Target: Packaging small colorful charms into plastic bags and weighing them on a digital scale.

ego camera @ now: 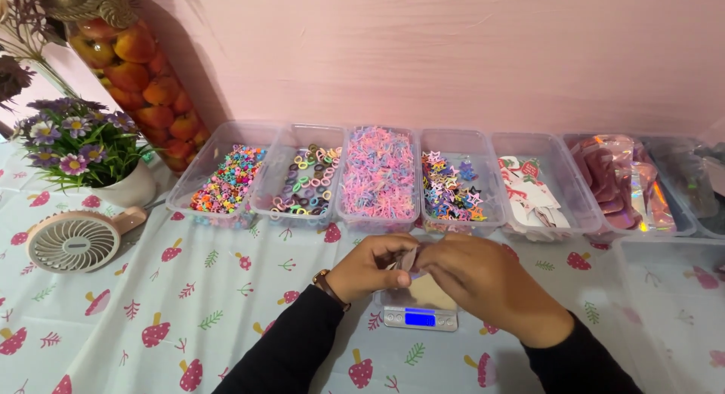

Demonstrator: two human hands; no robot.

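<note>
Both hands meet at lower centre — over the scale.
Your left hand (370,267) and right hand (483,281) pinch a small pink pouch (410,260) between them, fingers closed on it, directly above the small scale (420,317).

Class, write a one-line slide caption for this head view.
Both hands, left hand and right hand, hold a small packet over a digital scale.

A small silver scale (420,317) is sitting just below the hands, its rectangular screen (420,317) glowing blue. Beyond the right hand, white printed cards (529,190) and shiny pink holographic pouches (619,179) are lying in clear bins.
</note>
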